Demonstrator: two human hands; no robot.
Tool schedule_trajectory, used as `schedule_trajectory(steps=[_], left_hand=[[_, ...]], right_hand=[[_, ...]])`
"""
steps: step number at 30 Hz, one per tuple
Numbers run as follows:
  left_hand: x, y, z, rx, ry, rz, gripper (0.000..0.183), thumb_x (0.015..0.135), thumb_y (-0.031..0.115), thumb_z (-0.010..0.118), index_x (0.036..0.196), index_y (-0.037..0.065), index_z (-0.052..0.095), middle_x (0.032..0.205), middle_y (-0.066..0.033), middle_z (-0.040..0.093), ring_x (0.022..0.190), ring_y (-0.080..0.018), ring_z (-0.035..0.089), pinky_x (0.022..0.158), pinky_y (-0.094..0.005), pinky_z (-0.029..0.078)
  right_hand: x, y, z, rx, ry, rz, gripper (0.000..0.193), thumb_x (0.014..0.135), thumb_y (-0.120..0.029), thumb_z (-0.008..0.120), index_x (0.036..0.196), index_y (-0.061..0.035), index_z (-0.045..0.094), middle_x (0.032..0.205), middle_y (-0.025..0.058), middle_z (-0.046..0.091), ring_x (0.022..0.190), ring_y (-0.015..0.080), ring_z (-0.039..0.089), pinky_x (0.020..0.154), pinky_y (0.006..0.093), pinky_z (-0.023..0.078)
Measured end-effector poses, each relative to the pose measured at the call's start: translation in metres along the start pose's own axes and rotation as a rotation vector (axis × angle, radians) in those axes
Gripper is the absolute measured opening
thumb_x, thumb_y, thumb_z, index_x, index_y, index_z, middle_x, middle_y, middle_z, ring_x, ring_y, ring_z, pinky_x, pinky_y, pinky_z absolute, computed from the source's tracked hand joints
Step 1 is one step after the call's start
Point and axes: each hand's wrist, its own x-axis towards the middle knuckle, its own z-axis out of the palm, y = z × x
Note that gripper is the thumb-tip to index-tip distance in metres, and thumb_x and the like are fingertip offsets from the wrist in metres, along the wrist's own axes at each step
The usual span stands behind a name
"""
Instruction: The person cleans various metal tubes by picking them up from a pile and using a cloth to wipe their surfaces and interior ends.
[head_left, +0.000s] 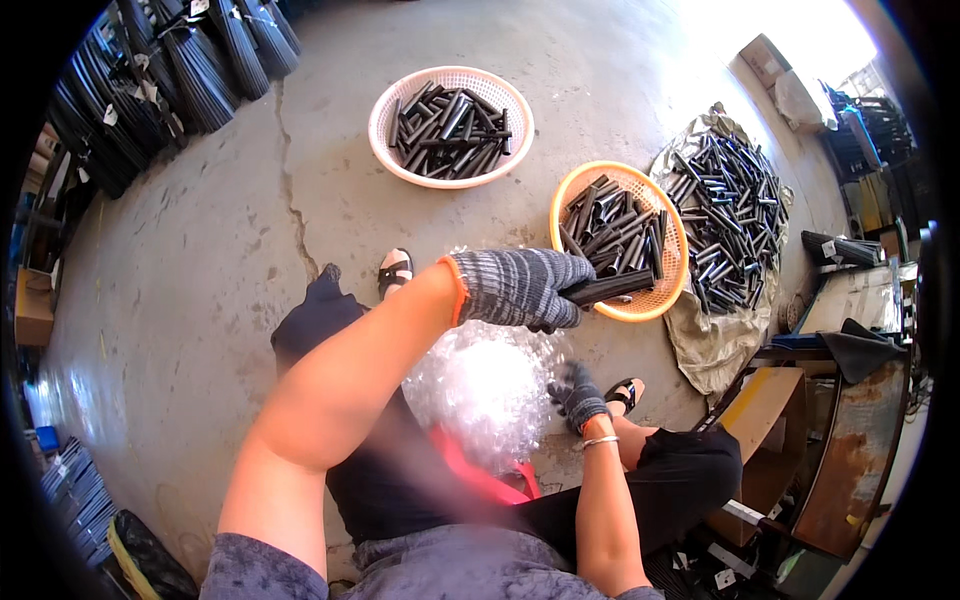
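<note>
My left hand (522, 288), in a grey striped knit glove with an orange cuff, reaches across to the right and is closed around a few short black tubes (612, 287). They lie over the near rim of an orange plastic basket (684, 262), which holds many more such tubes. Lower down, my right hand (578, 396), also in a dark knit glove, is beside a shiny heap of clear plastic (490, 385) between my legs. Its fingers are smeared and partly hidden. Something red (470, 470) shows under the heap.
A pale pink basket (378, 150) of black tubes stands farther off. Many loose tubes (730, 215) lie on a sack sheet (715, 345) at the right. Bundled black rods (200, 75) stand far left. A cardboard box (765, 430) and a rusty panel (850, 460) are near right.
</note>
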Motion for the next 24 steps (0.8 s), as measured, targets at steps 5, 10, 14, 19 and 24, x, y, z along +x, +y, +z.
schedule_trajectory(steps=[5,10,14,19,24], left_hand=[[-0.001,-0.005,0.001,0.096,0.026,-0.034,0.038,0.083,0.02,0.06,0.117,0.006,0.054,0.095,-0.0154,0.063,0.089,-0.0257,0.06,0.081,-0.036,0.045],[0.0,-0.001,0.002,-0.236,-0.032,0.011,0.031,0.086,0.021,0.061,0.112,0.005,0.055,0.087,-0.0073,0.061,0.079,-0.0152,0.057,0.072,-0.031,0.047],[-0.012,0.017,-0.003,-0.28,-0.072,-0.108,0.029,0.087,0.017,0.06,0.112,0.005,0.054,0.077,-0.0014,0.055,0.068,-0.0074,0.05,0.061,-0.0241,0.044],[-0.003,-0.001,-0.002,-0.238,-0.029,-0.014,0.031,0.086,0.018,0.059,0.113,0.005,0.054,0.077,-0.0014,0.055,0.068,-0.0087,0.051,0.061,-0.0258,0.044],[-0.009,0.007,-0.003,-0.125,0.003,-0.006,0.027,0.085,0.017,0.058,0.109,0.004,0.055,0.073,-0.0026,0.057,0.064,-0.012,0.052,0.06,-0.0286,0.045]], right_hand=[[-0.101,-0.158,-0.022,0.49,-0.021,-0.668,0.1,0.066,0.009,0.073,0.145,-0.0134,0.018,0.131,0.0152,0.046,0.064,0.0099,0.057,0.047,0.02,0.046],[-0.099,-0.178,-0.018,0.58,-0.298,-0.573,0.039,0.085,-0.019,0.066,0.117,-0.0044,0.048,0.083,0.0044,0.06,0.054,0.0108,0.053,0.043,0.0223,0.04],[-0.037,-0.096,-0.013,0.852,-0.16,-0.314,0.017,0.09,-0.025,0.06,0.091,-0.0088,0.057,0.059,-0.0008,0.049,0.043,0.0114,0.042,0.039,0.026,0.033],[0.02,0.017,-0.022,0.48,0.313,0.153,0.051,0.091,-0.032,0.058,0.13,-0.0063,0.039,0.113,0.0109,0.057,0.062,0.027,0.066,0.037,0.0344,0.044],[-0.087,-0.148,-0.013,0.594,-0.037,-0.801,0.074,0.084,-0.025,0.069,0.14,-0.0087,0.024,0.122,0.015,0.053,0.066,0.0175,0.063,0.044,0.0216,0.045]])
